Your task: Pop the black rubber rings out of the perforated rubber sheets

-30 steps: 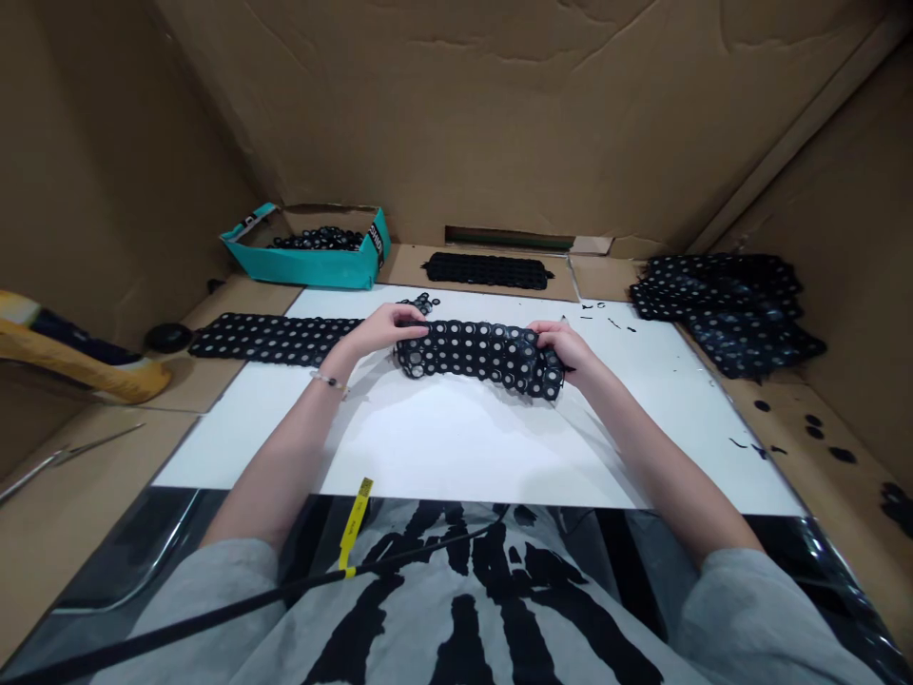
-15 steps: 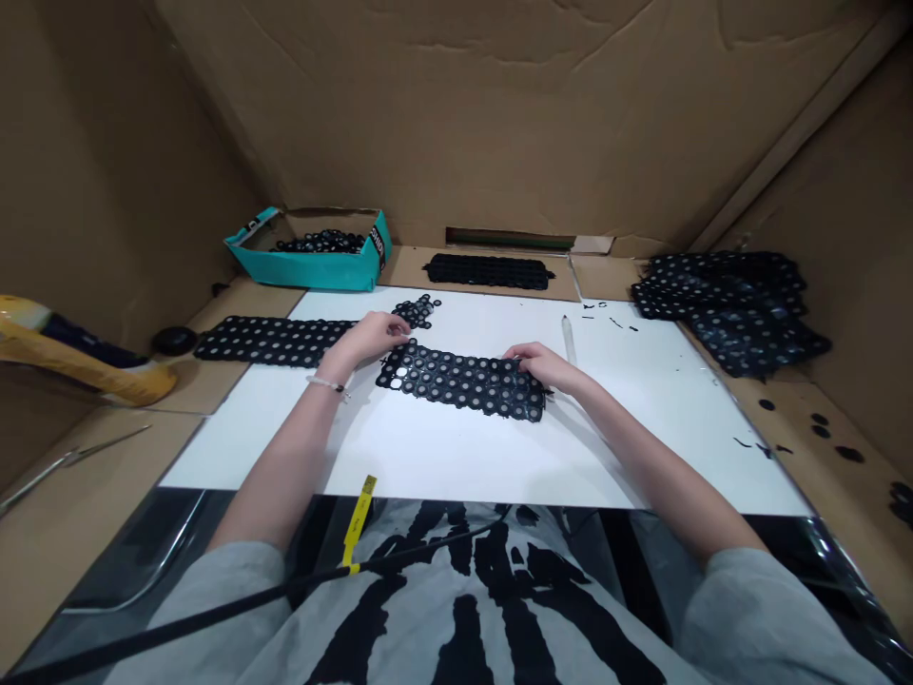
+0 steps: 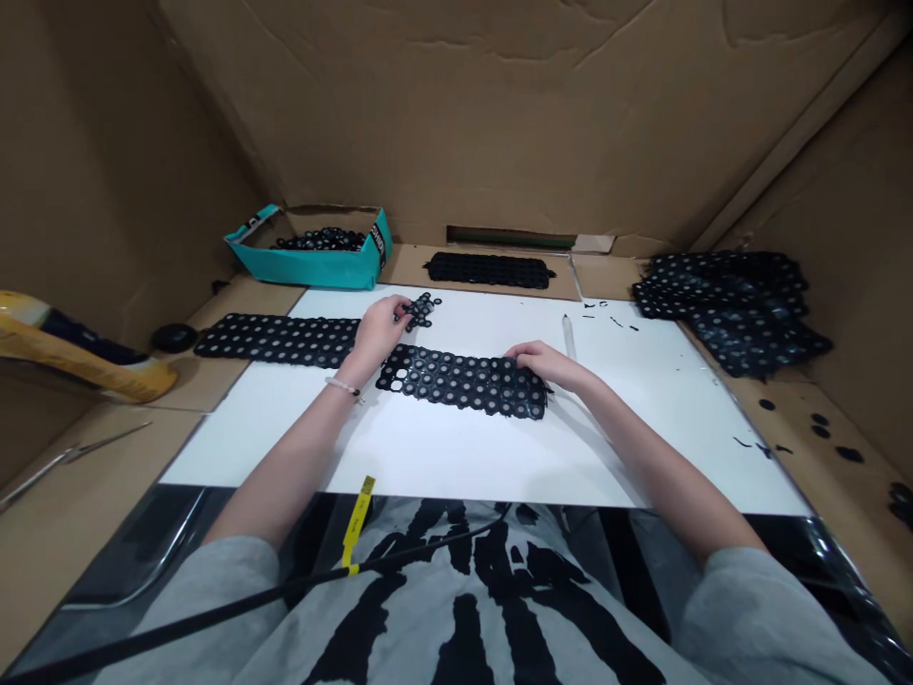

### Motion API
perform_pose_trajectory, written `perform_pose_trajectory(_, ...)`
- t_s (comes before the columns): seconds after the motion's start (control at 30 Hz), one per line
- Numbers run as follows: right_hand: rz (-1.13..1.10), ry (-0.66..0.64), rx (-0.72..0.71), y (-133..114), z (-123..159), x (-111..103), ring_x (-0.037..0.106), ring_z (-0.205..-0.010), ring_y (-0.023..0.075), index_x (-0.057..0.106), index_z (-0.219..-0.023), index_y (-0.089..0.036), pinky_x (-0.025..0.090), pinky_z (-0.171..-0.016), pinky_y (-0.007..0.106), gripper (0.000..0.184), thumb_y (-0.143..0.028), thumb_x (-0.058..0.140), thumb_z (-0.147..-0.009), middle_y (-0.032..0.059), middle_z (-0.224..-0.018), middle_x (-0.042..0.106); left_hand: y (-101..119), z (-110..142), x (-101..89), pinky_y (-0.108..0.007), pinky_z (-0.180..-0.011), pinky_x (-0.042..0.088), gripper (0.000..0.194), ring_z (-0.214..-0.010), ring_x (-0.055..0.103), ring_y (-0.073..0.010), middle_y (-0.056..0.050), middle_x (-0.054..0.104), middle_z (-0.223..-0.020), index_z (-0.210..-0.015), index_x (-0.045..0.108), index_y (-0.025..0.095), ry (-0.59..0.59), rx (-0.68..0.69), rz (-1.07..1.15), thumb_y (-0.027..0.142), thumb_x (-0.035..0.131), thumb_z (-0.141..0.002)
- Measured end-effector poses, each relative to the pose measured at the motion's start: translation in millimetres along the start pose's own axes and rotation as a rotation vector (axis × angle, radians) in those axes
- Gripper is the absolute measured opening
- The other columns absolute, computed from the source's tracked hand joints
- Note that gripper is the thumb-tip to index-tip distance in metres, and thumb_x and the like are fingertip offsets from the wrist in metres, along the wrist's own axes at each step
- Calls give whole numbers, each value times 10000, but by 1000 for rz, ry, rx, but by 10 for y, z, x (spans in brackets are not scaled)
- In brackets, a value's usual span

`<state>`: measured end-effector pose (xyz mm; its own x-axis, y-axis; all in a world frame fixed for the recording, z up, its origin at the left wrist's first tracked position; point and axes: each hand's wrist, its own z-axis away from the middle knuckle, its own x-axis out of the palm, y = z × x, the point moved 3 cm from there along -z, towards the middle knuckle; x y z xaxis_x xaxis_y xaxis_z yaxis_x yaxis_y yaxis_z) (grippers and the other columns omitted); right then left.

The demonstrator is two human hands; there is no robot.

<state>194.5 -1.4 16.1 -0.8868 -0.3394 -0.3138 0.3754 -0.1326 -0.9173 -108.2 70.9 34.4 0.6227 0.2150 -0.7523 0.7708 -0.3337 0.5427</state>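
A black mesh strip with rows of pale round spots lies on the white board in front of me; a few cells near its left end are open, with white showing through. My right hand pinches its upper edge near the right end. Just above the strip's left end, my left hand is at a small pile of black rings. Its thumb and fingers are drawn together, apparently on one small ring, partly hidden. Left of this hand extends a second spotted black strip.
A teal box of black rings stands behind left. At the back lies a dark strip. A white pen is beyond my right hand. Spotted mesh pieces are heaped right, tweezers and a yellow bottle left.
My left hand has moved away from the strip's left end, up to the ring pile. The right hand has stayed on the strip's upper edge.
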Motion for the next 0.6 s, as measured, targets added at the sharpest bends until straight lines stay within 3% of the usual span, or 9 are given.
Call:
perform_pose_trajectory(0.07,22,-24,6,-21,18,-15,557,-721,181,739,-742,-179,393,-663,287,236,-176,528,-636,30,-743,704,188,60,55,-312,-763,447,271,-772,581,-198,-58,668,-889,-1055,676,167,-45,97,59,280,576,-831)
perform_pose_trajectory(0.2,-50,-6,-34,-80,41,21,552,-707,167,737,-778,-178,390,-661,278,224,-211,558,-648,8,-709,686,692,336,282,-299,-720,457,254,-772,599,-181,-52,695,-921,-982,691,194,-285,295,234,403,610,-862)
perform_pose_trajectory(0.27,-99,16,-83,-110,47,84,562,-722,165,726,-758,-177,408,-691,279,205,-211,557,-646,2,-710,684,900,488,397,-316,-749,463,292,-807,620,-200,-47,697,-891,-967,697,209,-348,354,241,459,680,-818)
perform_pose_trajectory(0.4,-118,76,-181,-115,51,225,607,-792,179,725,-741,-174,448,-783,298,189,-196,555,-661,15,-768,716,1070,629,491,-360,-798,460,353,-851,632,-233,-53,711,-877,-922,689,200,-257,336,203,509,742,-761)
perform_pose_trajectory(0.6,-50,139,-259,-28,38,320,672,-912,226,774,-843,-169,495,-869,339,244,-218,564,-729,57,-906,770,1059,630,482,-343,-776,458,312,-817,625,-223,-43,710,-826,-849,706,196,-204,227,182,494,739,-763)
